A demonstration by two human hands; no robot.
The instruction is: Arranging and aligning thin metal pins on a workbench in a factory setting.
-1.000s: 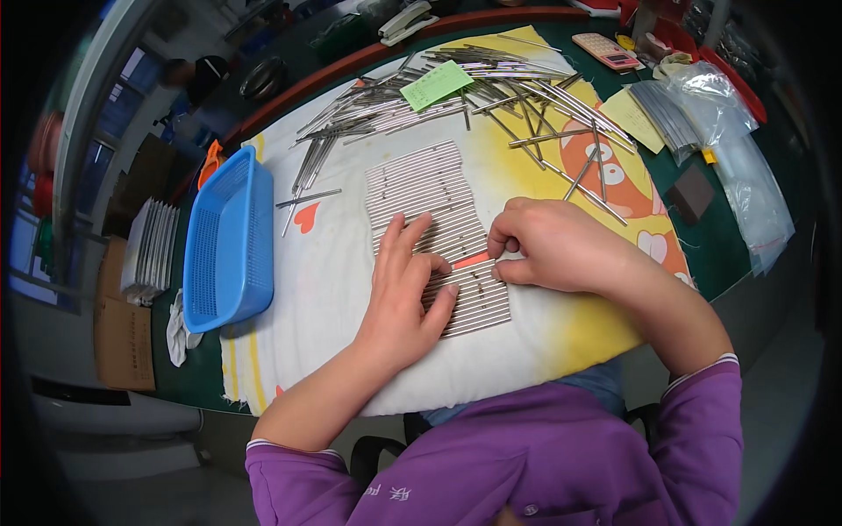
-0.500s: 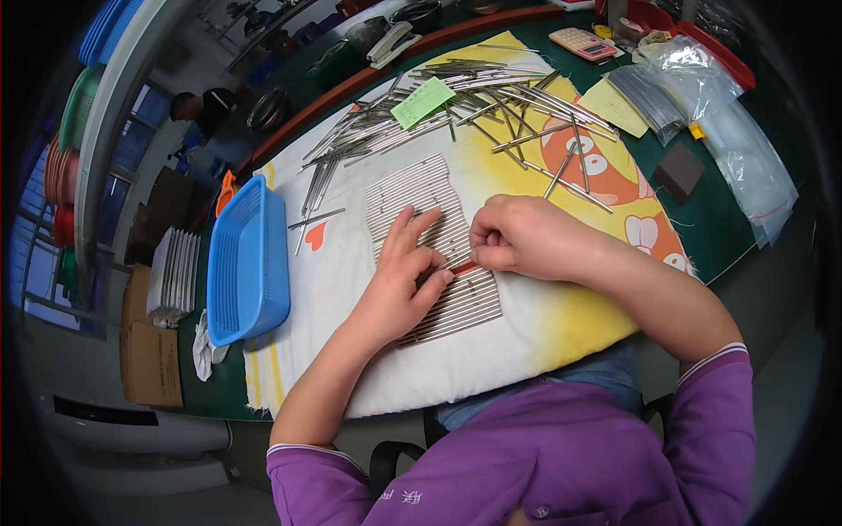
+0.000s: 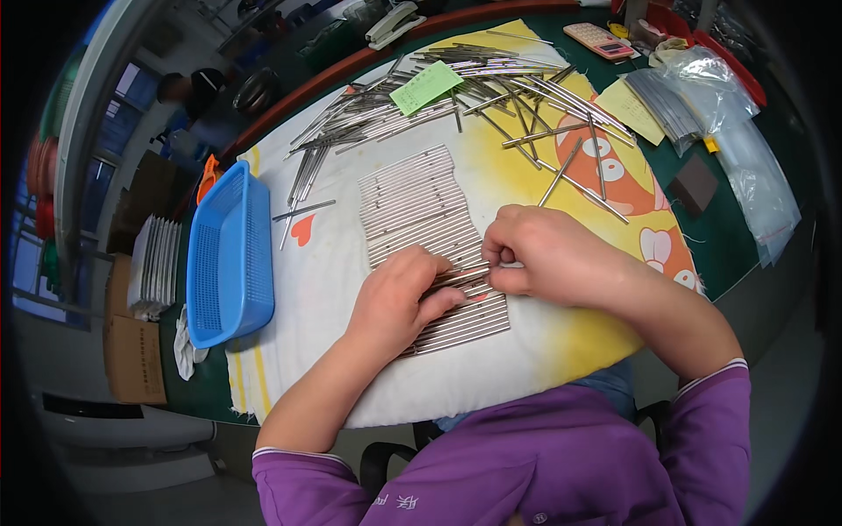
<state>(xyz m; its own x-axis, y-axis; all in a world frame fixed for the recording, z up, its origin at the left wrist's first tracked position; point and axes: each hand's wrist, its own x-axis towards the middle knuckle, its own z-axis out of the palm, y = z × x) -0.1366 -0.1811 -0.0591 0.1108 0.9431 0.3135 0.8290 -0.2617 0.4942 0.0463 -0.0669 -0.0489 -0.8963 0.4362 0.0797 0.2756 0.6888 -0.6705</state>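
Observation:
Many thin metal rods lie side by side as a flat sheet (image 3: 412, 188) on a white and yellow cloth (image 3: 333, 377). Near the sheet's lower part, a few metal rods (image 3: 465, 276) sit slightly raised and out of line, with a bit of red cloth showing below them. My left hand (image 3: 393, 296) is closed round their left part, thumb below and fingers above. At their right ends my right hand (image 3: 548, 250) pinches with thumb and curled fingers. The fingers partly hide how many rods each hand grips.
Beyond the sheet lies a loose heap of metal rods (image 3: 500, 74) with a green paper slip (image 3: 425, 88) on it. A blue plastic basket (image 3: 230, 263) stands at the left. At the right are clear plastic bags (image 3: 745, 167), a dark block (image 3: 694, 184) and a pink calculator (image 3: 598, 40).
My left hand has moved down from lying spread over the sheet and has closed on a few rods. The right hand has shifted slightly right and down. The whole view has shifted a little.

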